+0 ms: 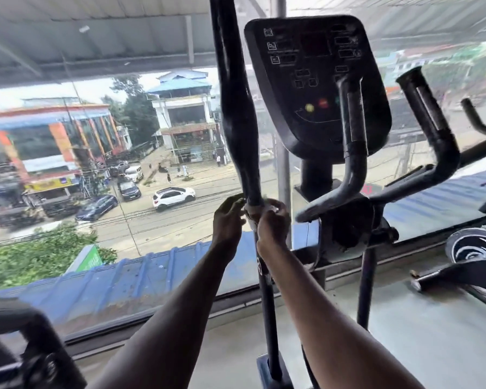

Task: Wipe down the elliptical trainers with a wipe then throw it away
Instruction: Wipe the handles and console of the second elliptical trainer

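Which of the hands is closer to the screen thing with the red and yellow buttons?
Right. The right hand, on the white wipe, sits nearer the black console; the left hand is beyond the pole.

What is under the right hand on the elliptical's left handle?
A white wipe wrapped round the handle, gripped by the right hand. The fingers cover most of it.

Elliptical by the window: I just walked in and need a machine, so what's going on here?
A person is wiping it down. Their right hand grips a white wipe wrapped around the left handlebar, at the bottom of its grip. The left hand sits beside the bar with fingers loosely curled at the wipe's edge. The console and inner handles are not being touched.
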